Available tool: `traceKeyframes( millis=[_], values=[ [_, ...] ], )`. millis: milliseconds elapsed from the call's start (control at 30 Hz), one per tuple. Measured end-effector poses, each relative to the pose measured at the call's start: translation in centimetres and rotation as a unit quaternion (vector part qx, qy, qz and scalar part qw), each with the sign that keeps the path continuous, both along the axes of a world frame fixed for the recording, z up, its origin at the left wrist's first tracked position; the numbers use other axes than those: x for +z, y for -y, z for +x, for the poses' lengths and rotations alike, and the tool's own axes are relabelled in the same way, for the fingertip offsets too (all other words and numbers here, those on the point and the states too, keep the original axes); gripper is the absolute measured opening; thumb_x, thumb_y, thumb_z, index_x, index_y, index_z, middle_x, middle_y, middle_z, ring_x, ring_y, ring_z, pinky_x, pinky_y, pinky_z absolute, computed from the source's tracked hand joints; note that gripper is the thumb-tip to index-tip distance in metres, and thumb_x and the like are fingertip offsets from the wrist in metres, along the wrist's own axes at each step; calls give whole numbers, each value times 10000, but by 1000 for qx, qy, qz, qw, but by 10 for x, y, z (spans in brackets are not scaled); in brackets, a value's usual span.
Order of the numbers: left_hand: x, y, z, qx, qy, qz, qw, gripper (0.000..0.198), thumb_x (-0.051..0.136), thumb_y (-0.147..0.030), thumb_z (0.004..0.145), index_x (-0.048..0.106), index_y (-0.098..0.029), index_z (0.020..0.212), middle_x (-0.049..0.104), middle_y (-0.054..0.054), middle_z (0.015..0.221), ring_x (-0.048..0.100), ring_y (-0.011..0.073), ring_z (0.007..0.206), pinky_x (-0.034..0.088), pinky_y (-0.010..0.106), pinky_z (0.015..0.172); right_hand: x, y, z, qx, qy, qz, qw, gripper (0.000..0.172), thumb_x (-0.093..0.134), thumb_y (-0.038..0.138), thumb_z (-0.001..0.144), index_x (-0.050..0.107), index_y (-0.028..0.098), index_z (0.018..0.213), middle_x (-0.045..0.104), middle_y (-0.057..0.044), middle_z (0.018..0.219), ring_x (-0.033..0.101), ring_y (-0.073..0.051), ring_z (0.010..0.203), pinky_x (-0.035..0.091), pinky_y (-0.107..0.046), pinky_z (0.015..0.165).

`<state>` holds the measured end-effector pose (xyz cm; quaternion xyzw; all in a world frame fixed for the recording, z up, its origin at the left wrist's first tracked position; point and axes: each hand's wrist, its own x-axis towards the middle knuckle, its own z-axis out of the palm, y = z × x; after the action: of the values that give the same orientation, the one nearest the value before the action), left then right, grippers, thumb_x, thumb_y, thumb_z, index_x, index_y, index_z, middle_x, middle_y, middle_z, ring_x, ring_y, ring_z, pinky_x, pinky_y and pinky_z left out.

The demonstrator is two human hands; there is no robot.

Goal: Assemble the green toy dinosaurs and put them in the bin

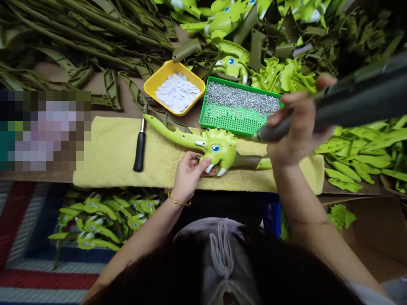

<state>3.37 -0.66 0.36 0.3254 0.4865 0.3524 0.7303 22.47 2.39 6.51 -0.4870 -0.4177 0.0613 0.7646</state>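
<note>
My left hand (pixel 190 171) pinches the lower edge of a lime-green toy (pixel 227 146) with a dinosaur-like head, a blue eye and white horn tips. The toy lies on a yellow cloth (pixel 108 152), its long curved end pointing up-left and an olive section on its right. My right hand (pixel 295 131) is wrapped round a dark powered screwdriver (pixel 359 97), slightly blurred. The driver's tip points left, above the toy's right side and apart from it. A black-handled tool (pixel 140 148) with a metal shaft lies on the cloth left of the toy.
Behind the cloth stand a green perforated basket (pixel 219 123) of small screws and a yellow bowl (pixel 152 87) of white flat pieces. Olive parts (pixel 104 38) and green parts (pixel 365 148) crowd the table. Similar toys (pixel 101 220) are piled lower left; a cardboard box (pixel 375 228) stands lower right.
</note>
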Motion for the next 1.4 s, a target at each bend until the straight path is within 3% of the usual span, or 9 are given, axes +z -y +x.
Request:
traceKeyframes(
  millis=[67,167,400,633,800,933,1167,1267,1400],
  values=[
    [0,-1,-1,-7,0,-4,1000,557,852,-473,563,479,-186,861,671,-21,692,673,160,536,614,330,576,-6,-35,13,-68,-22,18,997,378,661,595,762,542,321,994,576,42,815,484,-60,456,418,-248,404],
    [2,-2,-2,-12,3,-13,1000,560,854,-463,567,474,-179,864,670,-30,677,677,160,531,614,326,573,-31,-71,28,-71,-33,-4,997,467,633,682,726,496,295,949,575,36,800,500,-67,485,450,-262,446],
    [2,-3,-1,-12,4,-21,1000,585,864,-474,549,471,-175,862,689,-14,682,684,174,535,626,344,573,-69,-78,40,19,-56,-59,997,397,580,628,803,550,281,993,557,48,748,579,-81,527,501,-272,527],
    [1,-4,-2,-16,9,-25,1000,587,858,-494,554,467,-171,851,681,-22,660,682,167,535,620,333,569,-31,-68,23,-50,-9,27,998,439,664,613,748,554,298,1033,593,48,799,516,-58,464,442,-240,434],
    [-4,-4,-2,-18,10,-16,1000,593,859,-506,547,467,-177,847,668,-30,651,686,175,556,615,332,560,-5,-20,-7,20,60,-8,998,385,507,595,878,493,363,1185,592,35,881,511,-51,448,441,-226,419],
    [-7,-3,-3,-22,15,-8,1000,571,849,-505,572,474,-180,855,667,-24,669,690,178,577,615,329,550,-7,3,-29,58,63,-10,996,355,556,561,861,532,382,1167,602,41,875,504,-56,453,451,-218,417],
    [-10,-1,-2,-5,23,1,1000,562,851,-506,578,480,-182,847,654,-27,678,682,169,580,620,337,549,-31,7,-35,98,37,-15,994,322,686,451,794,594,316,1071,542,76,669,555,-87,481,503,-253,483],
    [-10,0,-1,5,24,-2,1000,557,850,-500,583,485,-179,855,656,-28,695,674,154,572,619,326,549,-20,5,-34,109,51,-51,991,361,702,470,772,599,293,1069,589,74,664,558,-89,460,497,-256,461],
    [-11,0,-2,-8,27,-4,1000,556,840,-503,594,479,-181,867,664,-21,700,675,154,568,614,316,557,-3,-30,-25,69,1,58,996,266,719,417,777,650,310,1011,664,69,747,505,-44,409,372,-201,358]
  ],
)
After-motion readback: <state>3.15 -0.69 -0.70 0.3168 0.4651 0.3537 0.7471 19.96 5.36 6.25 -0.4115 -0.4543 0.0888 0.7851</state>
